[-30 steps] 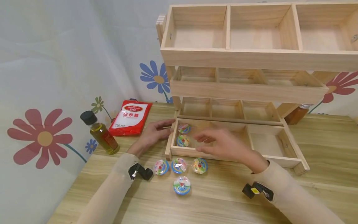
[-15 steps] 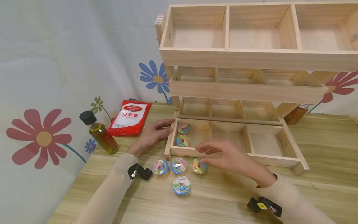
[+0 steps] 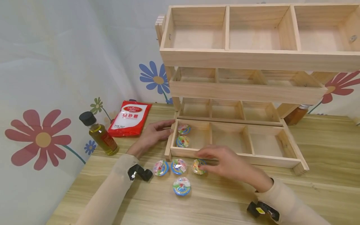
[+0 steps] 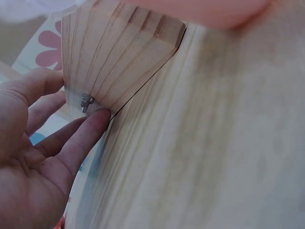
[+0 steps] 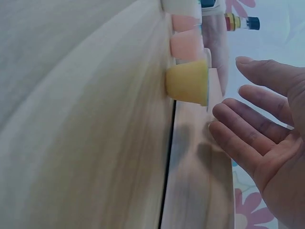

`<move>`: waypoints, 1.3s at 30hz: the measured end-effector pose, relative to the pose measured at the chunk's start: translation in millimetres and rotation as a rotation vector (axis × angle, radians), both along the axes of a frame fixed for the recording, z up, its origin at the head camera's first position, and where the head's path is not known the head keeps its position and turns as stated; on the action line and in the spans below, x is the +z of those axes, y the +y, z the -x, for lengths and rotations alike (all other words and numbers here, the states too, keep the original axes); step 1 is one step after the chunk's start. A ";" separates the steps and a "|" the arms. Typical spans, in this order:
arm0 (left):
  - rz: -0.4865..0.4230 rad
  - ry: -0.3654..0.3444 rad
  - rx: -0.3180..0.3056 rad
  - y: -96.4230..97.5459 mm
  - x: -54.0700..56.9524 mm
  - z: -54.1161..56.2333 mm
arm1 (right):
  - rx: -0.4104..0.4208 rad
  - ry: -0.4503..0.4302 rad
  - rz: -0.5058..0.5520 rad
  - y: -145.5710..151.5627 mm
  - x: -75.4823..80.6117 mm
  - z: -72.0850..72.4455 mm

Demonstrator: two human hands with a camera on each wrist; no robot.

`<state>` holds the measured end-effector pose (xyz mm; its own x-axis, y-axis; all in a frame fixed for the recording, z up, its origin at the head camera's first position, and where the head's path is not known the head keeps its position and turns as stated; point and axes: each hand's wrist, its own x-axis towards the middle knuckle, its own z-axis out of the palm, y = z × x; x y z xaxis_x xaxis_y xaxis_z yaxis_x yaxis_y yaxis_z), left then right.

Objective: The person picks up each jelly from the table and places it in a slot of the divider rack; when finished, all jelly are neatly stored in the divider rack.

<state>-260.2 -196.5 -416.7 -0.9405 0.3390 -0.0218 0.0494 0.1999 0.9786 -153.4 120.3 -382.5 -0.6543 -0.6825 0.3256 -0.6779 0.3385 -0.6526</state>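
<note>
My right hand hovers over the front edge of the bottom wooden tray. Its thumb overlaps a jelly cup with a yellow lid in the head view. In the right wrist view that yellow cup stands upright on the table, just beyond straight, spread fingers. Beside it are two pinkish cups and, nearer, another cup. Two more jelly cups sit in the tray's left compartment. My left hand touches the rack's left side, fingertips by a metal bolt in the left wrist view.
A tiered wooden rack with divided trays rises over the bottom tray. To the left lie a red and white sugar bag and a bottle of yellowish oil. A jar with brown contents stands behind the rack's right side.
My right hand has drawn back from over the tray's left compartment toward the yellow jelly cup in front of it. The left hand stays at the rack's side.
</note>
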 end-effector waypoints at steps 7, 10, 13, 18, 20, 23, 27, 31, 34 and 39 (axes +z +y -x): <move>0.025 -0.005 0.004 -0.7 0.7 -0.2 | 0.003 0.025 -0.062 -0.6 -6.8 -0.2; 0.025 -0.001 -0.002 -0.2 2.1 -0.5 | -0.005 0.013 -0.086 -0.5 -7.6 -0.9; 0.021 0.000 -0.002 0.1 2.7 -0.6 | -0.011 0.009 -0.105 -0.5 -8.1 -1.3; 0.025 -0.004 -0.001 0.5 1.6 -0.2 | -0.022 0.017 -0.143 0.3 -8.9 -1.5; 0.026 -0.003 -0.003 0.7 1.4 0.0 | -0.023 0.010 -0.144 0.5 -9.3 -1.4; 0.034 0.006 -0.006 0.3 1.2 0.0 | -0.018 0.020 -0.143 0.6 -10.5 -1.1; 0.056 0.021 -0.005 -0.3 0.6 0.0 | -0.014 0.017 -0.153 0.5 -10.9 -1.6; 0.066 0.021 -0.005 -0.6 -0.5 0.9 | -0.011 -0.003 -0.154 0.3 -10.7 -2.2; 0.061 0.017 -0.006 -0.4 -0.8 1.4 | -0.011 -0.009 -0.150 0.2 -11.1 -2.3; 0.062 0.018 -0.004 -0.4 -0.2 1.1 | -0.015 -0.011 -0.146 -0.8 -13.0 -1.9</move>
<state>-261.2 -196.8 -416.8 -0.9397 0.3410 -0.0257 0.0680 0.2599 0.9632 -151.4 119.5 -395.5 -0.6676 -0.7124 0.2163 -0.6651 0.4401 -0.6033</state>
